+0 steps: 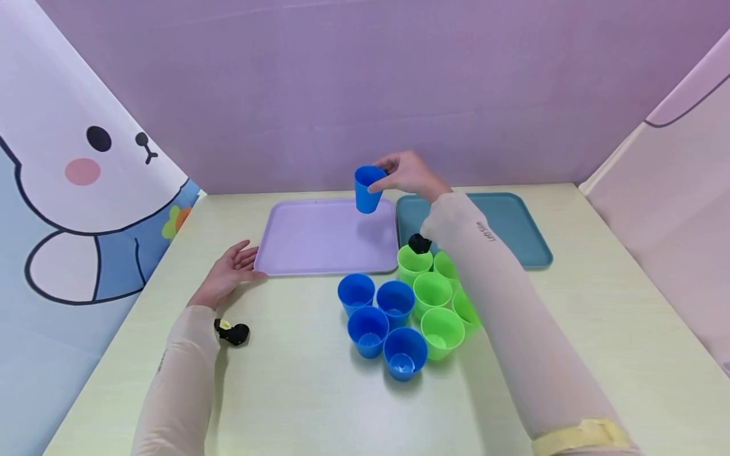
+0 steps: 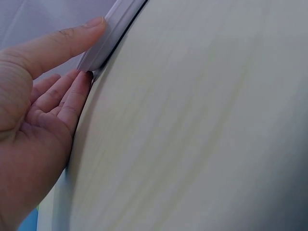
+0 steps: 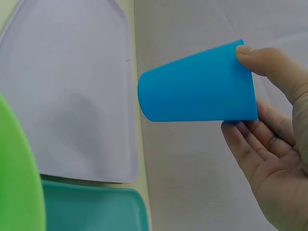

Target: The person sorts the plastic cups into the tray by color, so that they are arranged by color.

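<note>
My right hand [image 1: 407, 174] pinches a blue plastic cup [image 1: 367, 193] by its rim, thumb on one side and fingers on the other. The cup is upright, raised over the back right part of the lilac tray [image 1: 319, 240]. My left hand [image 1: 228, 275] touches that tray's front left corner, with its thumb [image 2: 62, 45] along the front edge and the other fingers [image 2: 72, 103] at the left side. Several blue cups [image 1: 367, 329] stand on the table in front of the trays, mouths up. Beside them are several green cups [image 1: 441, 332], partly hidden by my right sleeve.
A teal tray [image 1: 502, 228] lies right beside the lilac one, partly covered by my right arm. Behind both trays rises a purple cloth wall [image 1: 319, 95]. A printed cartoon sheet [image 1: 85, 209] borders the table [image 1: 274, 392] on the left.
</note>
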